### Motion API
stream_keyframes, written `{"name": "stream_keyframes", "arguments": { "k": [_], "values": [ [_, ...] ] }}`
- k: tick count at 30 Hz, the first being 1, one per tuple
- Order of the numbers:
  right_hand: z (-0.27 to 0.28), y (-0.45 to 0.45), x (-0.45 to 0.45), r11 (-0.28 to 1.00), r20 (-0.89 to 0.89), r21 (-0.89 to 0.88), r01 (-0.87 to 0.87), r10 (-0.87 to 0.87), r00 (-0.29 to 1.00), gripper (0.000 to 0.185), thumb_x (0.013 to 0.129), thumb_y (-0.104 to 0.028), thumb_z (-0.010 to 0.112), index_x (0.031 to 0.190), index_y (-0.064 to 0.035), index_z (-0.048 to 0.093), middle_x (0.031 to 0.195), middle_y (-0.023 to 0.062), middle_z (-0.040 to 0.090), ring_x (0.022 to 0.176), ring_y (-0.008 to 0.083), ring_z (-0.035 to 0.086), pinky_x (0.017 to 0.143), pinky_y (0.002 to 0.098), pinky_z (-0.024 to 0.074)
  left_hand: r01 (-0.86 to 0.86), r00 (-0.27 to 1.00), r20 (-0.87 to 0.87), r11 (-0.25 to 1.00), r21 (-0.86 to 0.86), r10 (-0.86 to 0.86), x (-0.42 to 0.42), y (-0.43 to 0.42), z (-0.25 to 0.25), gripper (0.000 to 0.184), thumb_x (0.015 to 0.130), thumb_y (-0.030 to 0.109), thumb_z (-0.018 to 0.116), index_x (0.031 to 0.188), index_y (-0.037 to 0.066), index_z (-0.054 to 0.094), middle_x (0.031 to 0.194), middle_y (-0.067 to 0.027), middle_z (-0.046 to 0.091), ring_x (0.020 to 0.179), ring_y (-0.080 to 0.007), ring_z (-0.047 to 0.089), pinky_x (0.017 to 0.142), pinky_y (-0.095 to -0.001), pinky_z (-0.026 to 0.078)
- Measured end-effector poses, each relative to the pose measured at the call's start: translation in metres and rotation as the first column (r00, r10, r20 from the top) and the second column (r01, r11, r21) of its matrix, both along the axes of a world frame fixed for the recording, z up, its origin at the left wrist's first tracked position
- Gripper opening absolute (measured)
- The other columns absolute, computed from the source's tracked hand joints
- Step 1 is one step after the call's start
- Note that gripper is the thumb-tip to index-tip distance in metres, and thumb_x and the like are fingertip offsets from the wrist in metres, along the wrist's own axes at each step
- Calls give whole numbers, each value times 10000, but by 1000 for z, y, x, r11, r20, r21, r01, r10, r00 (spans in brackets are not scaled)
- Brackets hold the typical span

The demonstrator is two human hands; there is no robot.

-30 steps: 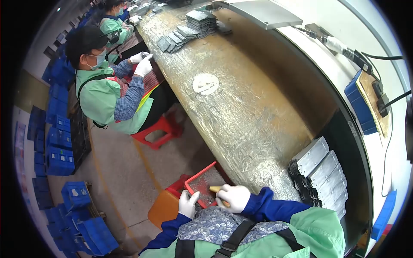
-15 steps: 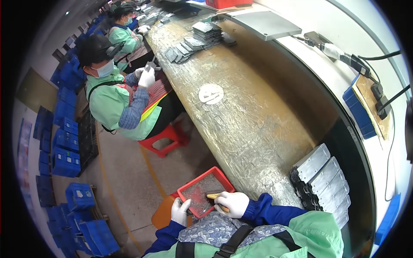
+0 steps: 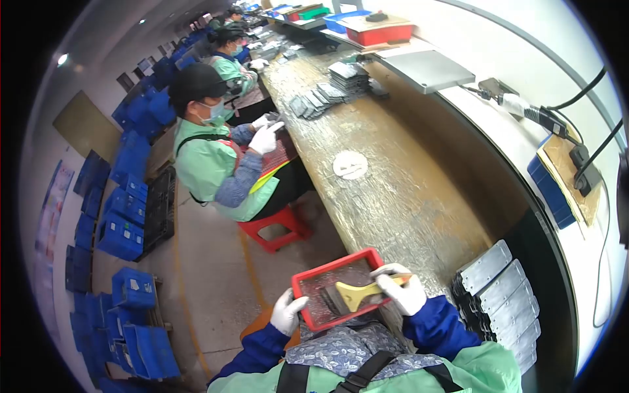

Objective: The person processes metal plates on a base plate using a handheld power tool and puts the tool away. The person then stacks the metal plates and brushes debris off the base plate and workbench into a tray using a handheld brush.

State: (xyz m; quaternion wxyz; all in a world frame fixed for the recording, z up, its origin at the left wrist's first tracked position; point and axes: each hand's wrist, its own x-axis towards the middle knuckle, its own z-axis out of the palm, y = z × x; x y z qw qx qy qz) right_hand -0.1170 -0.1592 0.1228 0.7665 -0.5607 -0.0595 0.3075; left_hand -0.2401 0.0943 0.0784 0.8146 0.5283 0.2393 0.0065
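Observation:
A red tray (image 3: 299, 286) with small grey bits in it is tilted over my lap, by the table's near edge. My left hand (image 3: 287, 312), in a white glove, grips the tray's left side. My right hand (image 3: 401, 289), also gloved, is closed around the handle of a brush (image 3: 356, 295) with a yellow ferrule, and lies at the tray's right edge. The brush's dark bristles reach down into the tray. To the right of my right hand, stacks of grey metal plates (image 3: 493, 288) stand on the table.
The long worktable (image 3: 393, 203) bears a round white disc (image 3: 350, 165) and further stacks of plates (image 3: 347, 77). A co-worker (image 3: 216, 157) sits at its left side on a red stool (image 3: 275, 230). Blue bins (image 3: 147, 347) line the left. A power tool (image 3: 524, 111) lies at the right.
The red tray has come up and right, nearer the table edge, with both hands. The brush now shows over the tray with its bristles down. The view has tilted up.

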Motion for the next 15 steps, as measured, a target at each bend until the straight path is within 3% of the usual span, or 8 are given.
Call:
{"name": "stream_keyframes", "arguments": {
  "k": [1, 4, 6, 9, 10, 11, 14, 15],
  "values": [
    [12, -6, 3, 999, -101, 37, 1, 2, 995, 192, 852, -117, 604, 1025, -37, 580, 885, 28, 598, 796, 111, 590, 675, 255, 487, 41, 999, 16, 998, -40, -40, 4, -4, 5, 393, 822, 75, 591, 1171, -45, 458, 1103, -116, 557, 1009, -181, 534, 910, -321, 412],
    [11, -20, 3, 927, 594, -284, 243, -29, 804, 316, 805, -207, 662, 1040, -19, 566, 905, 92, 615, 776, 172, 613, 711, 301, 493, 95, 994, 59, 993, -72, -91, 14, -14, 10, 400, 824, 76, 592, 1181, -36, 455, 1103, -110, 558, 1017, -175, 530, 912, -318, 413],
    [20, -33, 2, 790, 730, -407, 457, -19, 683, 381, 755, -208, 694, 1057, -20, 558, 970, 123, 586, 829, 221, 599, 762, 317, 482, 119, 992, 52, 989, -86, -115, 20, -19, 12, 396, 825, 77, 584, 1182, -36, 456, 1104, -110, 560, 1023, -177, 528, 913, -320, 413],
    [-25, -54, 11, 883, 733, -173, 437, -181, 656, 515, 767, -186, 686, 1193, -12, 454, 1122, 145, 498, 956, 234, 548, 827, 332, 455, 136, 989, 78, 984, -111, -128, 26, -16, 18, 395, 824, 80, 565, 1186, -37, 458, 1113, -116, 559, 1033, -184, 528, 919, -322, 411],
    [-21, -59, 5, 898, 577, -249, 363, -163, 800, 570, 792, -184, 670, 1256, -7, 390, 1122, 119, 504, 997, 190, 526, 865, 327, 439, 175, 983, 84, 975, -133, -165, 32, -17, 22, 396, 823, 82, 558, 1187, -38, 458, 1117, -119, 559, 1036, -187, 528, 922, -322, 410],
    [-27, -63, 2, 980, 234, -72, 185, -164, 958, 619, 808, -195, 663, 1301, -9, 338, 1156, 112, 493, 1056, 165, 494, 901, 328, 423, 207, 976, 96, 972, -108, -197, 40, -22, 35, 407, 814, 84, 539, 1194, -39, 458, 1133, -127, 555, 1035, -194, 537, 920, -325, 414],
    [-36, -67, -11, 969, 316, -180, 167, -104, 943, 711, 838, -385, 618, 1334, 0, 285, 1221, 133, 480, 1168, 213, 431, 998, 316, 327, 340, 928, 189, 937, -80, -321, 70, -33, 36, 458, 790, 103, 554, 1207, -44, 436, 1135, -151, 550, 1024, -255, 556, 918, -383, 433],
    [-14, -77, -12, 961, 185, -272, 48, 3, 983, 752, 842, -393, 607, 1364, 3, 239, 1296, 152, 420, 1209, 223, 396, 1011, 326, 315, 393, 910, 194, 913, -111, -368, 83, -35, 34, 502, 770, 113, 594, 1218, -41, 425, 1138, -149, 548, 1026, -251, 554, 915, -382, 435]
  ]
}}
